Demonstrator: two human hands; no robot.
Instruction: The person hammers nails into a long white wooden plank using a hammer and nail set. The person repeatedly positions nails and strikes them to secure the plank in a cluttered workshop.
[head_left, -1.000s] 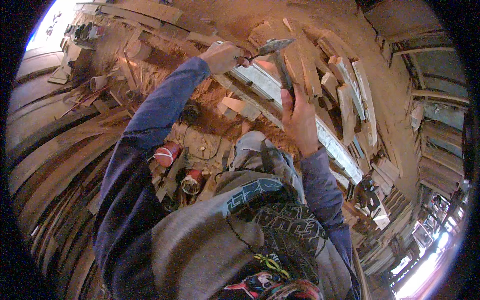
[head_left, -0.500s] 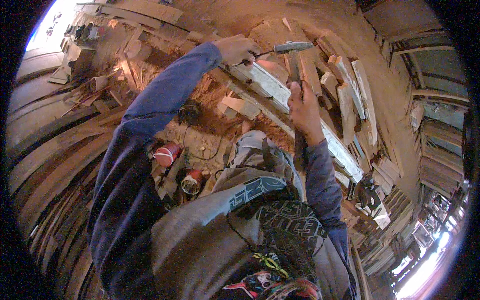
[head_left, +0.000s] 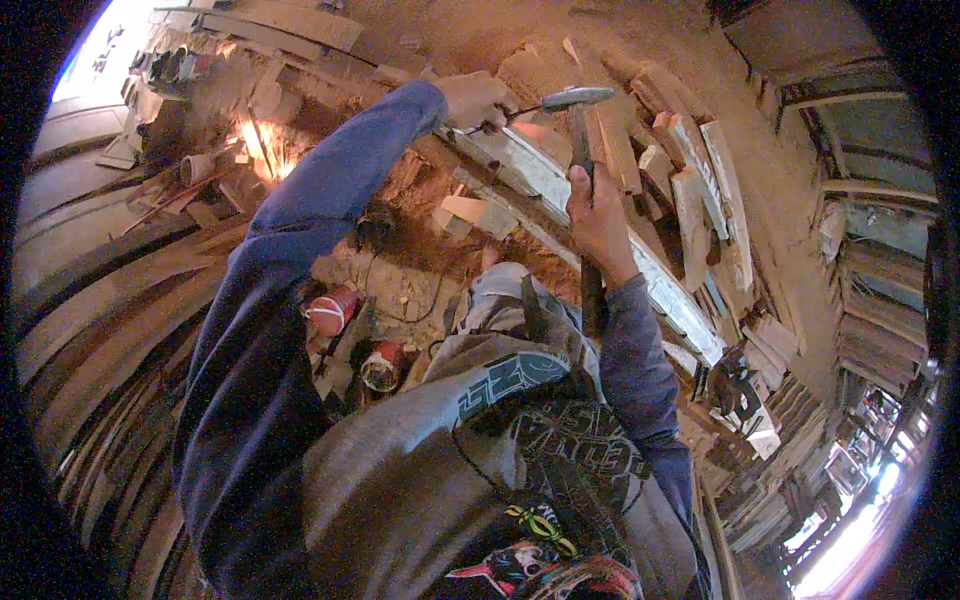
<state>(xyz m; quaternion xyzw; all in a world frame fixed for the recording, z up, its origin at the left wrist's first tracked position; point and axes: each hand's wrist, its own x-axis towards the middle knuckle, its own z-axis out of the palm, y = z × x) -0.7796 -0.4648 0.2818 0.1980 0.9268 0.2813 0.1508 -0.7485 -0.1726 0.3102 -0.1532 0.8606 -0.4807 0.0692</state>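
My right hand (head_left: 602, 220) is wrapped round the dark handle of a hammer (head_left: 582, 145). The grey hammer head (head_left: 580, 97) is raised at the far side, level with my left hand (head_left: 478, 102). That hand's fingers are closed on a thin dark metal rod (head_left: 527, 109), whose outer end meets or nearly meets the hammer head. I cannot tell whether the two touch. Beneath both hands a long pale-faced wooden beam (head_left: 545, 172) runs from the upper middle down to the right.
Several cut wood blocks (head_left: 690, 215) lie right of the beam. Left of my knee are a red-and-white container (head_left: 333, 311), a red tin (head_left: 383, 366) and a pale wood block (head_left: 480, 214). Long boards (head_left: 110, 340) fill the left side. A bright glow (head_left: 265, 150) shows beyond my left sleeve.
My right hand and the hammer have shifted a little to the left. My left hand stays in about the same spot with the rod. The glow at the upper left is brighter.
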